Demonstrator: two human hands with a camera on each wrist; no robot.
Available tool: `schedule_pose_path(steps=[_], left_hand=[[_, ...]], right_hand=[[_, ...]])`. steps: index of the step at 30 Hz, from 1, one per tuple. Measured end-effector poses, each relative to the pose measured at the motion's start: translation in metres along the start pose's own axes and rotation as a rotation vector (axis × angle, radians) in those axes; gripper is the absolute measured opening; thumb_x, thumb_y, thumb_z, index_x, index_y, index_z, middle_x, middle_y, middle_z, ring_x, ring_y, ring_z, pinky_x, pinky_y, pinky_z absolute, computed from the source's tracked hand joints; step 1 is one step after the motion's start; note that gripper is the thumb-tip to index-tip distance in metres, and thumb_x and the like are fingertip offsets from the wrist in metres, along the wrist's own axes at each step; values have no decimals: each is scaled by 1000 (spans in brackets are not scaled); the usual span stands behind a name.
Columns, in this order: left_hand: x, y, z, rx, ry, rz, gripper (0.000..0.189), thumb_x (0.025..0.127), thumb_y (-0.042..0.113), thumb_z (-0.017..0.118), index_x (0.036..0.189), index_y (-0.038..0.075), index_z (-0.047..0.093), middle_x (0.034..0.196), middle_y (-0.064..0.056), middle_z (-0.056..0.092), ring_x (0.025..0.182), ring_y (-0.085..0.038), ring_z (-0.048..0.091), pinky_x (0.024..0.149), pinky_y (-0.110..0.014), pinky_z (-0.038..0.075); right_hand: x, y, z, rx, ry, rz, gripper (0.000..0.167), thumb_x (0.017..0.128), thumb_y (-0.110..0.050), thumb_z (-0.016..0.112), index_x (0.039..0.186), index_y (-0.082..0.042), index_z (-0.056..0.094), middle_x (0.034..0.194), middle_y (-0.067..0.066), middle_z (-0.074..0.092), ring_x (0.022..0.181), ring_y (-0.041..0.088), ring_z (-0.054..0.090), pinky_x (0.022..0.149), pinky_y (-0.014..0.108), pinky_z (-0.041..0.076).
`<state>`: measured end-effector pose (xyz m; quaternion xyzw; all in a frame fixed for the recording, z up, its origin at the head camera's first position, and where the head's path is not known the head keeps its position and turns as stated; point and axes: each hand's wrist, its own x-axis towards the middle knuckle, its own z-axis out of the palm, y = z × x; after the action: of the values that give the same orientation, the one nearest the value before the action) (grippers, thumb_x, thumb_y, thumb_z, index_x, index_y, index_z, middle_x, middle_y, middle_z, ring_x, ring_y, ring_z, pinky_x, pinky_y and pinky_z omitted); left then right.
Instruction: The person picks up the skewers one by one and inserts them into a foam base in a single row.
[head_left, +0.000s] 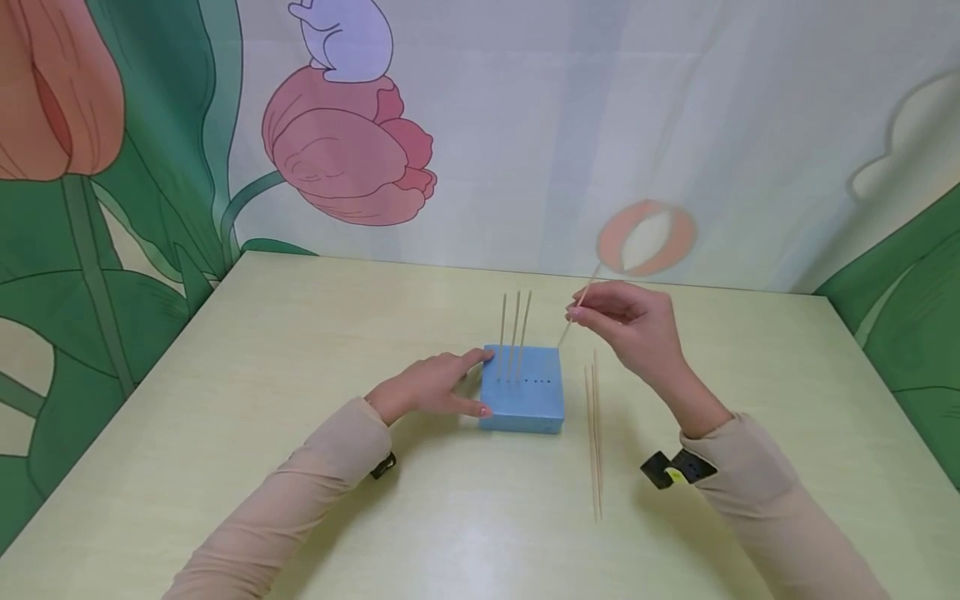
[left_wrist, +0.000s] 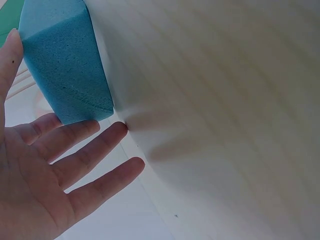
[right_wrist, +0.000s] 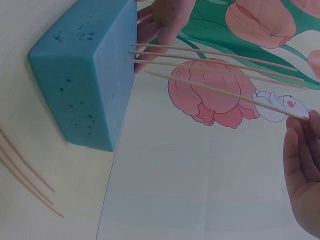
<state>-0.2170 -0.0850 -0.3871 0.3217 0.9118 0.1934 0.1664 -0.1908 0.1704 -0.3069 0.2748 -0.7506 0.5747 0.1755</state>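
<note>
A blue foam block lies on the table, with a row of small dark holes along its top. Three thin wooden sticks stand in the left part of that row. My left hand holds the block at its left side, thumb at the near corner and index finger at the far one; the left wrist view shows the other fingers spread. My right hand pinches another wooden stick between thumb and fingertips. That stick slants, its lower end close over the block's far right corner.
Three loose wooden sticks lie on the table to the right of the block. Behind the table hangs a curtain printed with tulips and a white rabbit. Each wrist wears a small black device.
</note>
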Motion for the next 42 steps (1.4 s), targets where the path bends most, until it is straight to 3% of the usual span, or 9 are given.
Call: schedule_pose_path(steps=[11,24,31,38,42], left_hand=[[0,-1,0,-8,-4,-2,83,79,47,66,143,13,26,126,-17,51,111,-29,52,87,-42,42],[1,1,-1,-9,-2,1,84,79,47,66,143,11,26,126,-18,51,111,-30,52,87,-42,42],[0,2,-1,-8,-4,-5,83,79,46,66,143,11,27,123,-18,53,109,-30,53,85,-42,43],[0,2,-1,-4,-1,-1,83,79,47,66,143,10,27,123,-17,53,108,-29,53,84,-41,43],[0,2,-1,1,-3,-7,84,79,48,66,143,11,26,124,-17,52,109,-29,53,85,-41,43]], right_hand=[[6,9,17,-24,-22,-69,10,73,12,68,81,7,68,77,18,66,70,6,63,67,22,50],[3,20,28,-153,-70,-71,7,75,2,71,81,1,70,79,10,68,67,7,63,64,20,50],[-3,29,36,-181,-104,-28,5,75,-1,72,80,0,71,76,9,68,66,17,65,63,23,51],[-3,25,37,-191,-102,-9,5,75,0,72,80,2,70,75,10,68,66,19,66,62,23,51],[-4,23,35,-194,-125,43,9,77,-2,71,84,2,69,78,11,69,69,19,66,64,23,51]])
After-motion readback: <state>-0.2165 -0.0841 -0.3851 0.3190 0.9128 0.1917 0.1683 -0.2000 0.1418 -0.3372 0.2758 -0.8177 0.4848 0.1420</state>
